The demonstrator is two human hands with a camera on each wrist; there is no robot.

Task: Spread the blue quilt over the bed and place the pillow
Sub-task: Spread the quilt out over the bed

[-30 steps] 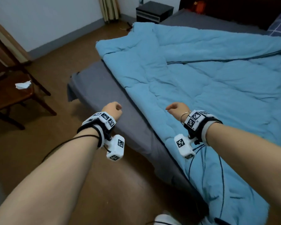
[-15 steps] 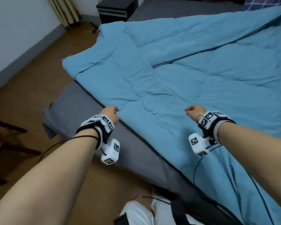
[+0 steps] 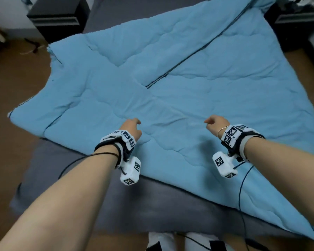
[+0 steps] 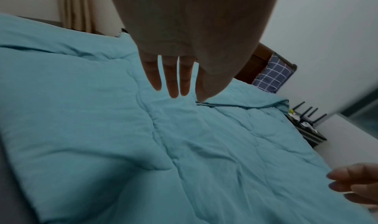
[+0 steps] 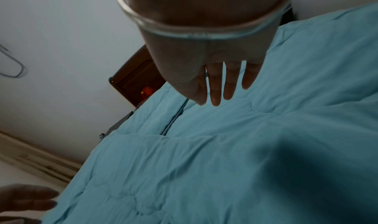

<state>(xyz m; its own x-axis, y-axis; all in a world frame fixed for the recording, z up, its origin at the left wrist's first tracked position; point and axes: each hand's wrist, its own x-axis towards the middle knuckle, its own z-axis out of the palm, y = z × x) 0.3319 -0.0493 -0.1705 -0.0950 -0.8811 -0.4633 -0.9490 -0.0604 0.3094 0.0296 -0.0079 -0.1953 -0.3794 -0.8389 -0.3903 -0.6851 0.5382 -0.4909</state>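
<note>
The blue quilt (image 3: pixel 198 98) lies askew on the bed (image 3: pixel 152 205), turned so that one corner hangs off the bed's left side over the wooden floor (image 3: pixel 13 84) while a wide band of the grey sheet at the near edge stays bare; part of it is folded back on itself, its dark piped edge (image 3: pixel 198 51) running diagonally from the middle of the bed toward the far right corner. Both hands hover just above the cloth near the bed's near edge, holding nothing: the left hand (image 3: pixel 131 127) has its fingers (image 4: pixel 174 82) straight and only slightly parted, pointing down at a shallow crease, and the right hand (image 3: pixel 215 124) shows its fingers (image 5: pixel 216 85) likewise straight and narrowly spread. That flat, relaxed posture seems suited to smoothing the surface or reaching for a new hold, since the quilt probably needs squaring to the mattress and its folded layer opened out. The fabric looks soft and puffy, matte cotton stitched into broad padded panels with fine wrinkles radiating from the seams, so it should drag and bunch rather than slide. A checked navy pillow (image 4: pixel 272 75) leans against the dark wooden headboard (image 4: pixel 257 61) at the far end of the bed, not yet laid in place. Dark nightstands (image 3: pixel 58 17) flank the head of the bed.
</note>
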